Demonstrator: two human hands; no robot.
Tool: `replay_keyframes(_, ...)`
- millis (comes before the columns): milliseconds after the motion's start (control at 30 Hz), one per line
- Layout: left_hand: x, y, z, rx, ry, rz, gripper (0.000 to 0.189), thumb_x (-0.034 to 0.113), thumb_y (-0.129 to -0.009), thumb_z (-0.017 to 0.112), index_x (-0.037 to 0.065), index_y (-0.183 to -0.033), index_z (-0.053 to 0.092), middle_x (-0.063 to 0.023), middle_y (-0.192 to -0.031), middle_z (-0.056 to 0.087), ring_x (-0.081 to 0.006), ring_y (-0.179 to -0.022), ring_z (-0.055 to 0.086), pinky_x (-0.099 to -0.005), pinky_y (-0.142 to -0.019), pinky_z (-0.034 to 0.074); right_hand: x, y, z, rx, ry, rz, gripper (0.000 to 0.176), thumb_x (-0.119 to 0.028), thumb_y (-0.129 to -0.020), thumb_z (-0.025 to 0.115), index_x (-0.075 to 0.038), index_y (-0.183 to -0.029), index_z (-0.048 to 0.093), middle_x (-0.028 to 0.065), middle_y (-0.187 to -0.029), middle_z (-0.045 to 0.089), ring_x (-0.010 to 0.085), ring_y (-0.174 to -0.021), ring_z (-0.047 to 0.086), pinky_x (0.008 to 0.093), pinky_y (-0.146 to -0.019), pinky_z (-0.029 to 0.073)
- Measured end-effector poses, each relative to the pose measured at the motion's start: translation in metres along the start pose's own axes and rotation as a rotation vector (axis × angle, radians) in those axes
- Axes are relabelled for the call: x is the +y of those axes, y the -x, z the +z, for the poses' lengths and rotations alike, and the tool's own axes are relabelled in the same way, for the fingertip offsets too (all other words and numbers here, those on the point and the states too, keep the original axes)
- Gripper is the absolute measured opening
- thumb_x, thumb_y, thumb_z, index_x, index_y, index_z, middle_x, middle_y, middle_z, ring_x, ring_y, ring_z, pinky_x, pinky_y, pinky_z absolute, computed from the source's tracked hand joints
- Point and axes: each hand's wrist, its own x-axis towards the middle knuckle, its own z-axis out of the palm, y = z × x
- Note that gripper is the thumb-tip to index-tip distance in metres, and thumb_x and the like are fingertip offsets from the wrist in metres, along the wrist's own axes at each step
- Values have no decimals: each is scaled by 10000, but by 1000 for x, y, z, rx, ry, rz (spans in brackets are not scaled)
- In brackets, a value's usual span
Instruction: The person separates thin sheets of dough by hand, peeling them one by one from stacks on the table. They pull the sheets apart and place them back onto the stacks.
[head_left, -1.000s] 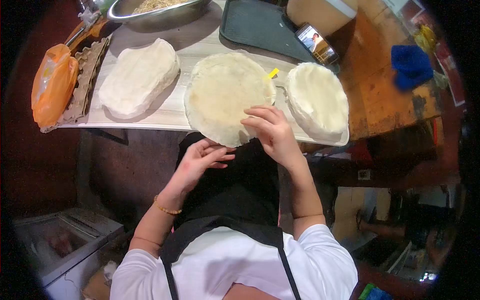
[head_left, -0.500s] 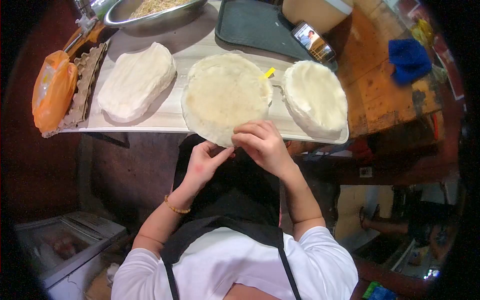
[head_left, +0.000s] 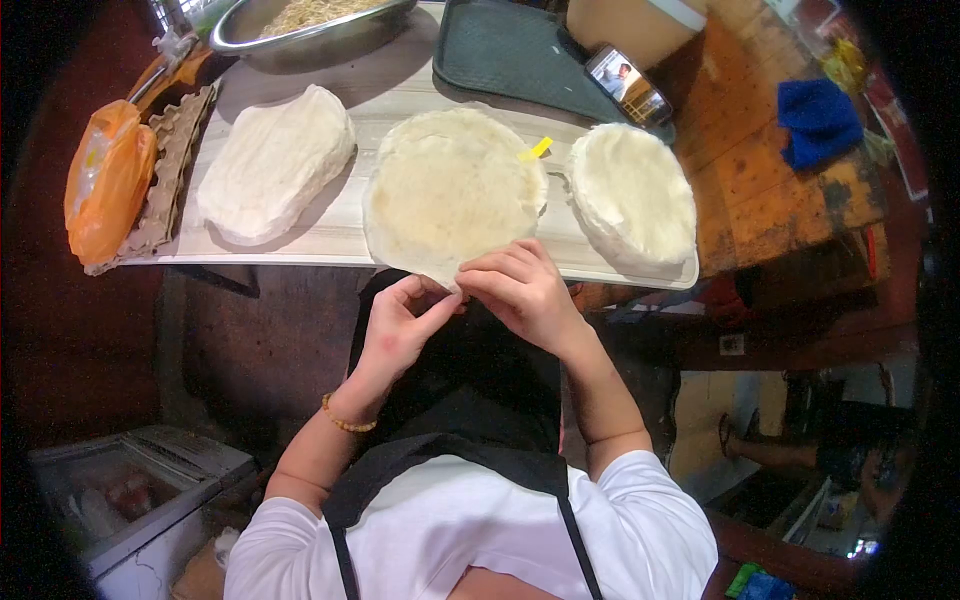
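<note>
Both arms (elbows bent) reach up to the middle of the frame. The left hand [head_left: 400, 325] and the right hand [head_left: 525, 295] meet there, fingertips pinched together.

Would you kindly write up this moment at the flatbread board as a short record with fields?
Left hand: fingertips pinch the near edge of the middle stack of round sheets
Right hand: pinches the same edge, close beside the left
Left of it: folded white pile
Right of it: second round stack
Support: pale board; the middle stack's near edge overhangs it
Behind: metal bowl, dark tray, phone
Far left: orange bag beside egg carton
</note>
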Motion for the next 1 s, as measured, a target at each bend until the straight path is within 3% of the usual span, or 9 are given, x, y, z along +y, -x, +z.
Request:
replay_keyframes(300, 1, 0, -3, -14, -23, 13, 85, 41, -883, 652, -42, -888, 637, -81, -838, 692, -108, -802, 650, -234, -755, 506, -1, -3, 5, -1, 59, -40, 300, -29, -707, 737, -97, -983, 643, 39, -967, 667, 208, -857, 636, 360, -821, 428)
replay_keyframes(500, -3, 1, -5, -9, 23, -4, 83, 14, -869, 657, -42, -923, 628, -80, -875, 689, -106, -827, 646, -238, -775, 501, -13, -12, 4, -22, 52, 23, 344, -19, -675, 729, -97, -997, 641, 35, -988, 667, 223, -944, 630, 379, -858, 423)
replay_keyframes(600, 1, 3, -6, -52, -51, 59, 143, 92, -928, 600, -31, -999, 611, -97, -949, 680, -135, -886, 647, -256, -799, 498, -7, -8, 16, 16, 216, 53, 285, -63, -730, 673, -93, -1011, 630, 37, -1016, 665, 218, -985, 619, 405, -903, 412)
replay_keyframes(667, 3, 2, -9, -6, 241, -23, 307, 267, -1000, 483, -14, -1076, 583, -120, -1023, 660, -182, -944, 648, -286, -819, 500, 2, -2, 27, 84, 180, 41, 286, -50, -736, 649, -100, -1018, 636, 37, -1026, 669, 220, -982, 620, 408, -908, 413)
replay_keyframes(700, 4, 1, -12, -1, 238, -22, 307, 267, -1000, 483, -14, -1076, 583, -120, -1023, 660, -182, -944, 648, -286, -819, 500, 1, -3, 27, 116, 112, 72, 288, -33, -731, 654, -110, -1009, 647, 39, -1022, 675, 219, -987, 620, 411, -909, 415)
replay_keyframes(833, 15, 1, -33, -5, 585, -87, 634, 532, -1007, 305, 12, -1347, 434, -165, -1247, 600, -261, -1042, 644, -372, -801, 547, -8, -7, 12, 79, -208, 56, 310, 20, -715, 668, -94, -1003, 673, 47, -1023, 687, 240, -1004, 625, 404, -922, 421)
replay_keyframes(867, 19, -2, -30, 172, 679, -115, 592, 478, -1011, 351, 4, -1355, 432, -147, -1273, 586, -245, -1079, 627, -362, -879, 525, -9, -7, 7, -9, -254, 9, 292, 12, -723, 670, -101, -992, 680, 38, -1027, 689, 240, -1012, 623, 420, -949, 408)
replay_keyframes(967, 17, -10, -49, 174, 760, -148, 493, 319, -1000, 461, -4, -1372, 422, -128, -1282, 581, -214, -1130, 595, -330, -957, 477, -8, -4, -4, -128, -262, -44, 259, -4, -737, 674, -115, -970, 690, 23, -1031, 692, 241, -1025, 620, 449, -993, 380)
replay_keyframes(1000, 19, -13, -52, 145, 595, -70, 467, 230, -976, 501, -6, -1372, 425, -117, -1281, 582, -198, -1142, 583, -313, -975, 456, -7, -2, -8, -156, -223, -44, 243, -12, -742, 676, -121, -959, 694, 17, -1030, 693, 243, -1031, 618, 461, -1012, 366)
